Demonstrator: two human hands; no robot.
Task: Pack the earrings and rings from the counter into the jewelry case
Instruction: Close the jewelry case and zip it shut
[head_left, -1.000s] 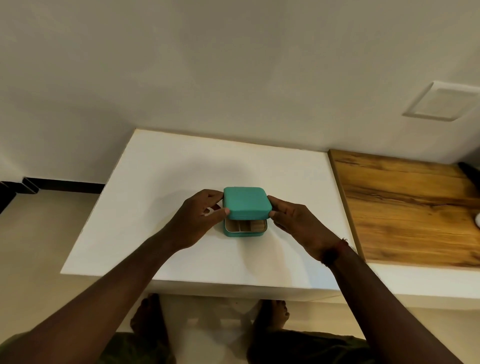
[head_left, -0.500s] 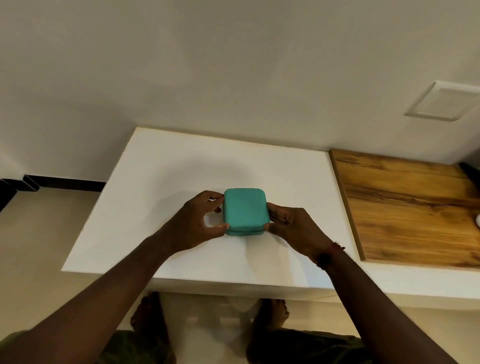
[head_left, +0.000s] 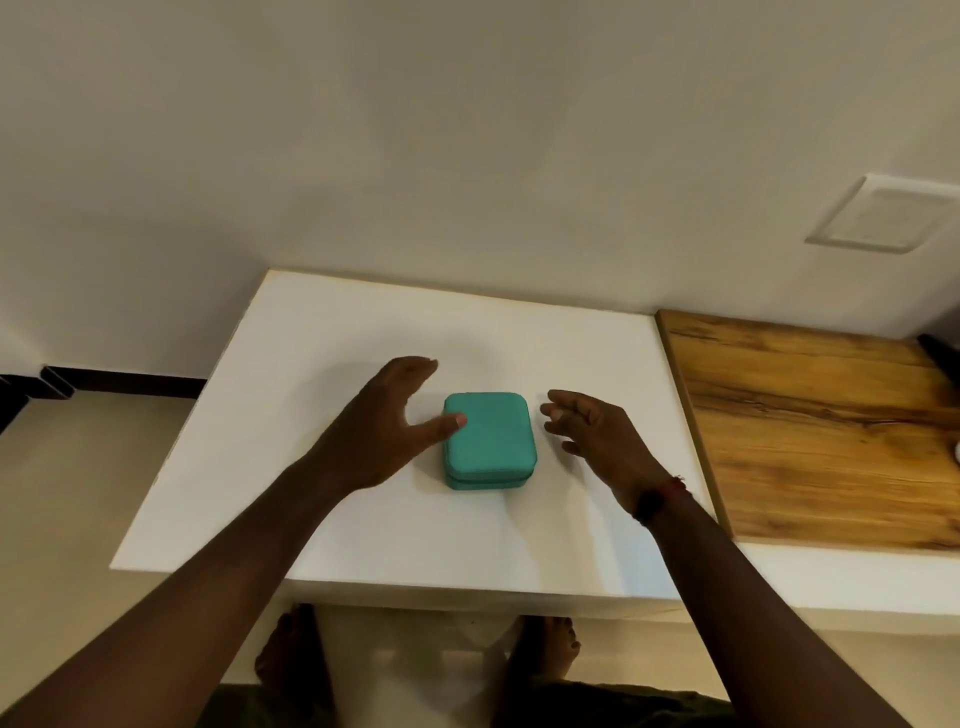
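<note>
A teal jewelry case (head_left: 491, 441) lies with its lid down in the middle of the white counter (head_left: 363, 530). My left hand (head_left: 384, 421) hovers at its left side, fingers spread, and the thumb tip reaches over the case's left edge. My right hand (head_left: 597, 434) floats to the right of the case with loosely bent fingers, clear of it and holding nothing. No earrings or rings show on the counter.
A wooden countertop (head_left: 821, 431) adjoins the white counter on the right. A wall plate (head_left: 878, 215) sits on the wall above it. The white counter's front edge drops off near my bare feet (head_left: 545, 644).
The lid came down and the case went from open to closed. Both hands then let go of it and moved outward, the left upward and the right off to the side.
</note>
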